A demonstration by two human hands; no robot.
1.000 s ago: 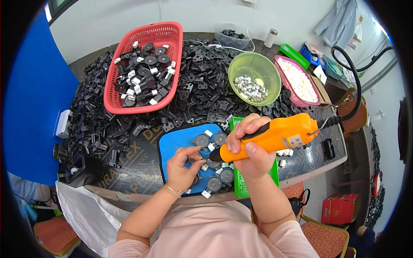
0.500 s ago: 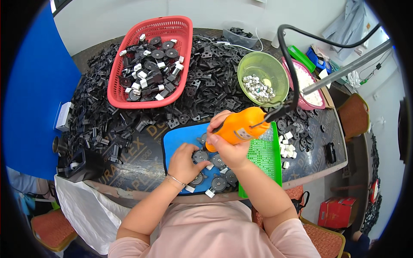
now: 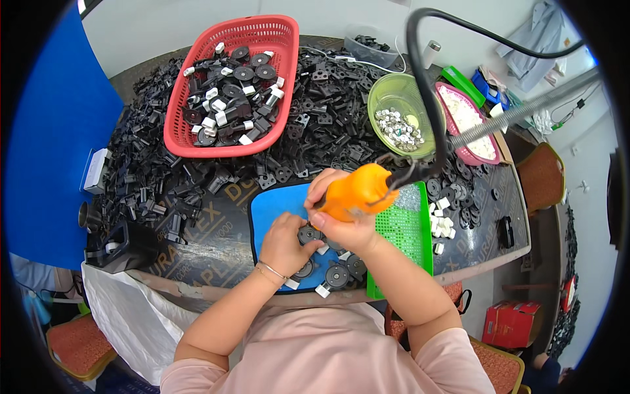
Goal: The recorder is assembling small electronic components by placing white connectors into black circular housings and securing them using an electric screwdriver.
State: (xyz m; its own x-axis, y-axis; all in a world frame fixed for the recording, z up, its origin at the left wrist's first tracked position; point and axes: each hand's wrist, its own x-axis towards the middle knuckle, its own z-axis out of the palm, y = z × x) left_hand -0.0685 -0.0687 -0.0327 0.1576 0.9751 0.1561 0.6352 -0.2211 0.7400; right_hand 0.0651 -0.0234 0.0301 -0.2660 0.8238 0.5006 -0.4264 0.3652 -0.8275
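My right hand (image 3: 341, 223) is wrapped round an orange electric screwdriver (image 3: 356, 194) hanging from a black cable. The tool is tilted, and its tip is hidden behind my fingers, close to a black round wheel part (image 3: 308, 234). My left hand (image 3: 283, 241) holds that wheel part on the blue mat (image 3: 272, 203), with the thumb at its near edge and the fingers at its far side. More black wheel parts (image 3: 337, 276) with white blocks (image 3: 322, 291) lie on the mat nearer to me, partly covered by my hands.
A green perforated tray (image 3: 401, 236) stands right of the mat. Behind lie a heap of black plastic parts (image 3: 318, 98), a red basket (image 3: 180, 134) of wheel parts, a green bowl (image 3: 380, 92) of small metal pieces and a pink basket (image 3: 489, 157). White blocks (image 3: 443, 226) lie right of the tray.
The screwdriver has tilted, its back end swinging left and toward me, and my right hand has shifted slightly left. My left hand still holds the wheel part. The whole view has shifted a little.
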